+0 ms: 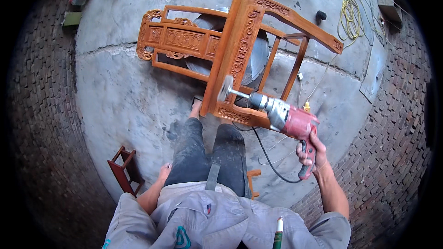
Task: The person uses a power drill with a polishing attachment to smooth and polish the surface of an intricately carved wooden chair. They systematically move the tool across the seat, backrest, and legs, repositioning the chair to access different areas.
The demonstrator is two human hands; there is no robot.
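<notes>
My right hand [314,151] is closed around the grip of a red and silver electric drill [295,120], its index finger up by the trigger. The drill points left, with a round pale disc [225,88] on a shaft in its chuck. The disc looks blurred and lies over the near part of a carved wooden chair [228,60]; whether it touches the wood I cannot tell. The chair lies tipped over, its back toward the left and its legs toward the right. My left hand [164,171] hangs beside my left thigh, its fingers mostly hidden.
A rounded grey metal object [258,57] shows beneath the chair. From the drill's grip hangs a black cord [272,163]. A small dark red stool [123,170] is at lower left. Coiled yellow cable [351,18] and a black object [320,16] lie at far right. Brick paving [392,110] borders the concrete.
</notes>
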